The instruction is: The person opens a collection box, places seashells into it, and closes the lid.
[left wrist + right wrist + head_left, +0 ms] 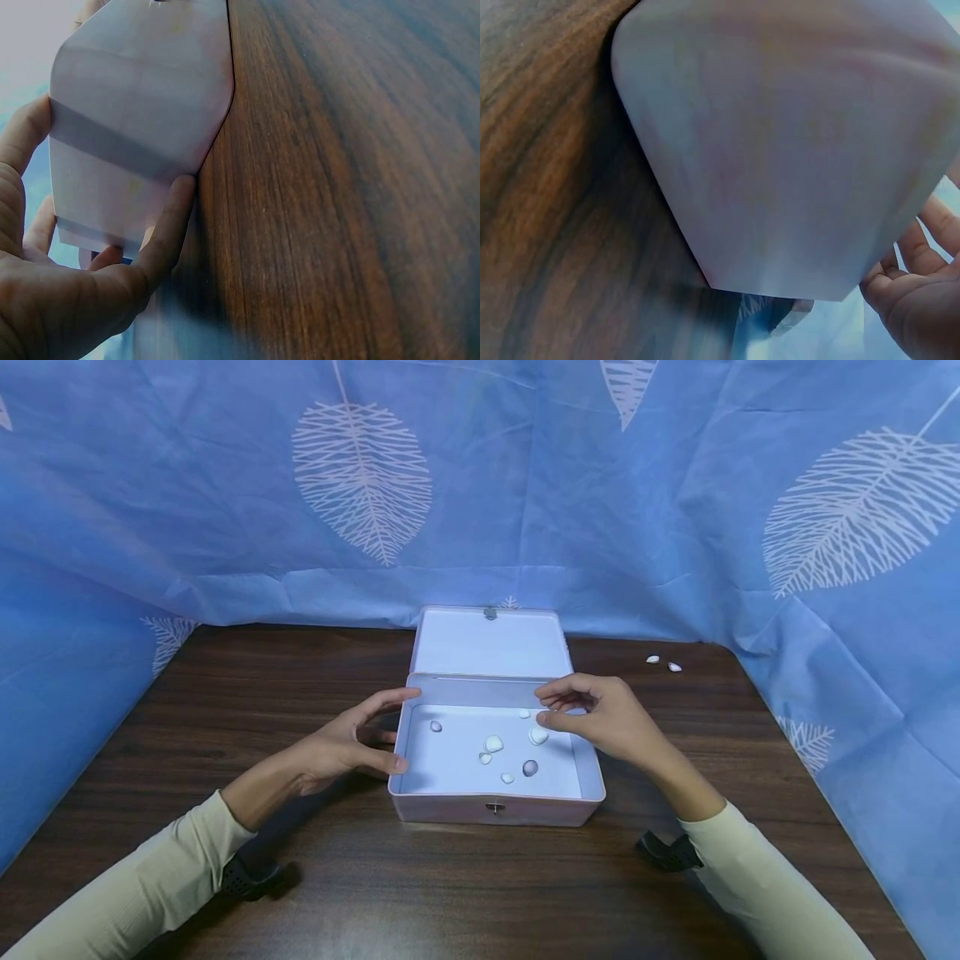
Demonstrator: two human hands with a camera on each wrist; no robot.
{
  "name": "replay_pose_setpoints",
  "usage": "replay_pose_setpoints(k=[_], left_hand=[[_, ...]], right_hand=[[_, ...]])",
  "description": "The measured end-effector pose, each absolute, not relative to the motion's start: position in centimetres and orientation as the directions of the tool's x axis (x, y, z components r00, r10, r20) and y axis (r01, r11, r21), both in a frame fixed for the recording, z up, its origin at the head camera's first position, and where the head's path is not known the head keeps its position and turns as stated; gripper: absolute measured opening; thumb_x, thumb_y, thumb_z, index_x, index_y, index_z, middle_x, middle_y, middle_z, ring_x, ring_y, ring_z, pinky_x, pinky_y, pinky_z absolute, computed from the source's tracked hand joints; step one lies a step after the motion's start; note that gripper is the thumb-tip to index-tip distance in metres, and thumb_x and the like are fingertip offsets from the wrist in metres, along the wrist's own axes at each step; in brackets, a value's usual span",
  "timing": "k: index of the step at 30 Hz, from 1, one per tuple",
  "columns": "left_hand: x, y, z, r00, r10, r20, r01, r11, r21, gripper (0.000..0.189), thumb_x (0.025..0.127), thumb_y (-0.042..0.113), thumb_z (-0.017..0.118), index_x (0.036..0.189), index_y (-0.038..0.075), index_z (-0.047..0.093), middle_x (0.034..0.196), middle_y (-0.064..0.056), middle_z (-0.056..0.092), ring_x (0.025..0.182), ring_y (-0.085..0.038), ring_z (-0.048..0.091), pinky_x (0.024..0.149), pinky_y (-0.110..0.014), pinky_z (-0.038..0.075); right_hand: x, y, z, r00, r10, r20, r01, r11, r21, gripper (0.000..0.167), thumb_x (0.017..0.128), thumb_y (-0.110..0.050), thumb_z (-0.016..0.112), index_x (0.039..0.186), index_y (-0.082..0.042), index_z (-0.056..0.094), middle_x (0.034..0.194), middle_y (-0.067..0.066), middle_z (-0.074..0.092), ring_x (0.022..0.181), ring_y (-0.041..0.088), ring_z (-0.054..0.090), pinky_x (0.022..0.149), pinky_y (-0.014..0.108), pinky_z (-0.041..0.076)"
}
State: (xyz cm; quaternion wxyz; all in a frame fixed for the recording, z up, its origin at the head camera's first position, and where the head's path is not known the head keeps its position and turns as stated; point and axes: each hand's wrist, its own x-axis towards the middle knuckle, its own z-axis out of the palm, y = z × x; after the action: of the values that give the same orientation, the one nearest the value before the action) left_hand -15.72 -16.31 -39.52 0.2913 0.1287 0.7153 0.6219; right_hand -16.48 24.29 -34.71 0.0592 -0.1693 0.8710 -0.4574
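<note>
An open white metal box point(495, 810) with a front latch stands on the table. On its white floor lie several small seashells, among them a white shell point(493, 743) and a darker grey-purple shell point(530, 768). My left hand point(360, 739) spans the box's left end, thumb and fingers spread and touching it; the left wrist view shows its fingers point(169, 225) against the side wall. My right hand point(600, 714) hovers over the box's right part, thumb and fingertips apart, just above a white shell point(538, 735). Nothing shows between them. In the right wrist view the box wall hides much.
The raised lid point(491, 643) leans back behind the box. Two small shells point(653, 659) lie on the dark wooden table point(480, 885) at the back right. A blue curtain point(525, 485) with leaf prints hangs behind the table and at its sides.
</note>
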Motion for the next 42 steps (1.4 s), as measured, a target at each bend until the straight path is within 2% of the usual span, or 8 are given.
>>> replay_pose_setpoints(k=[6, 15, 22, 30, 37, 42], left_hand=[[-15.7, -16.4, -39.6, -0.799, 0.541, -0.261, -0.180, 0.200, 0.963, 0.106, 0.093, 0.017, 0.094, 0.178, 0.030, 0.032, 0.188, -0.015, 0.006, 0.164, -0.058, 0.034, 0.108, -0.051, 0.060], [-15.8, -16.3, -39.7, -0.792, 0.553, -0.257, -0.179, 0.192, 0.965, 0.106, 0.094, 0.017, 0.093, 0.178, 0.031, 0.032, 0.188, -0.014, 0.006, 0.165, -0.058, 0.033, 0.107, -0.051, 0.061], [-15.8, -16.2, -39.5, -0.794, 0.550, -0.260, -0.184, 0.191, 0.964, 0.106, 0.093, 0.016, 0.093, 0.178, 0.031, 0.032, 0.188, -0.014, 0.007, 0.164, -0.057, 0.034, 0.104, -0.050, 0.062], [-15.8, -16.3, -39.6, -0.796, 0.549, -0.253, -0.175, 0.191, 0.966, 0.106, 0.093, 0.017, 0.093, 0.178, 0.031, 0.032, 0.187, -0.015, 0.006, 0.164, -0.059, 0.033, 0.106, -0.050, 0.061], [-15.8, -16.4, -39.6, -0.796, 0.551, -0.251, -0.177, 0.186, 0.967, 0.106, 0.093, 0.016, 0.093, 0.178, 0.030, 0.032, 0.187, -0.015, 0.004, 0.165, -0.059, 0.032, 0.106, -0.051, 0.061], [-15.8, -16.5, -39.6, -0.795, 0.553, -0.249, -0.171, 0.190, 0.967, 0.106, 0.093, 0.016, 0.093, 0.178, 0.030, 0.031, 0.188, -0.014, 0.004, 0.165, -0.059, 0.031, 0.109, -0.052, 0.060]], right_hand=[[-16.0, 25.1, -34.4, -0.943, -0.329, 0.047, -0.216, 0.499, -0.839, 0.034, 0.103, -0.024, 0.085, 0.132, -0.007, 0.082, 0.129, 0.021, 0.080, 0.107, 0.018, 0.075, 0.090, 0.022, 0.061], [-15.6, 26.5, -34.3, -0.965, -0.252, 0.070, -0.192, 0.500, -0.844, 0.031, 0.104, -0.025, 0.085, 0.129, -0.008, 0.082, 0.119, 0.008, 0.082, 0.105, 0.013, 0.076, 0.086, 0.024, 0.064], [-15.8, 27.5, -34.4, -0.970, -0.227, 0.088, -0.192, 0.492, -0.849, 0.033, 0.105, -0.026, 0.084, 0.129, -0.005, 0.081, 0.125, 0.013, 0.080, 0.106, 0.012, 0.077, 0.089, 0.024, 0.065], [-16.3, 29.5, -34.4, -0.976, -0.188, 0.108, -0.189, 0.492, -0.850, 0.032, 0.105, -0.025, 0.085, 0.129, -0.004, 0.081, 0.115, -0.013, 0.083, 0.104, 0.005, 0.078, 0.089, 0.019, 0.062], [-16.8, 31.8, -34.6, -0.990, -0.110, 0.084, -0.128, 0.499, -0.857, 0.030, 0.105, -0.031, 0.084, 0.130, -0.014, 0.082, 0.116, -0.023, 0.079, 0.105, 0.003, 0.075, 0.089, 0.017, 0.057], [-17.3, 33.6, -35.3, -0.997, -0.054, 0.059, -0.079, 0.514, -0.854, 0.032, 0.105, -0.034, 0.084, 0.132, -0.016, 0.081, 0.111, -0.029, 0.079, 0.107, -0.003, 0.075, 0.093, 0.014, 0.055]])
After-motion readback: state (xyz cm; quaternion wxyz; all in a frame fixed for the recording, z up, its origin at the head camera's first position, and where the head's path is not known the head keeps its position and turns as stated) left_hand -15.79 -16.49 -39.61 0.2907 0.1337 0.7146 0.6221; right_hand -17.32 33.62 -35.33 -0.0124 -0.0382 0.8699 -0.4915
